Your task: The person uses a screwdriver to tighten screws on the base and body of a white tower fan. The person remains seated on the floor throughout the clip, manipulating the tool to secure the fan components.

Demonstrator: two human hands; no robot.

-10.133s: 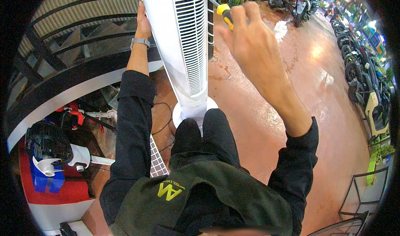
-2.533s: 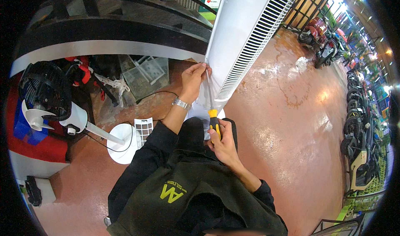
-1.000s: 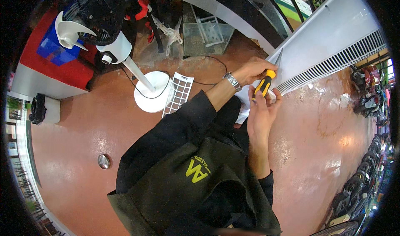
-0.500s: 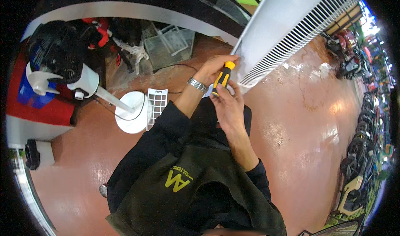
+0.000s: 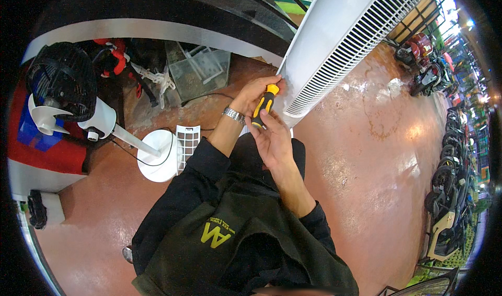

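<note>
Farthest to the left of the tall white tower unit [image 5: 327,40] are a blue box [image 5: 34,134] and a red cover [image 5: 57,157], with a standing fan [image 5: 102,119] near them; its black cage [image 5: 65,74] and white blade [image 5: 46,119] are farther from the tower unit than its round white base [image 5: 157,168]. Nearer the tower unit come a red and black item [image 5: 119,58], too jumbled to make out, and a clear box [image 5: 188,81]. A white grid panel [image 5: 183,149] lies between the base and the tower unit, close by the base.

The left hand [image 5: 255,93], a metal watch [image 5: 234,114] on its wrist, has its fingers drawn together at the tower unit's lower left edge; whether they pinch anything, I cannot tell. Just left of the tower unit's lower end is the yellow and black screwdriver [image 5: 263,107], tilted, its yellow collar nearest the tower unit, its shaft hard to see. The right hand [image 5: 274,141], near the tower unit's lower end, holds the screwdriver's handle between thumb and fingers. Right of the tower unit stretches reddish floor [image 5: 355,175], then, well apart from it, a red motorcycle [image 5: 421,47] and a row of parked motorcycles [image 5: 444,181]
</note>
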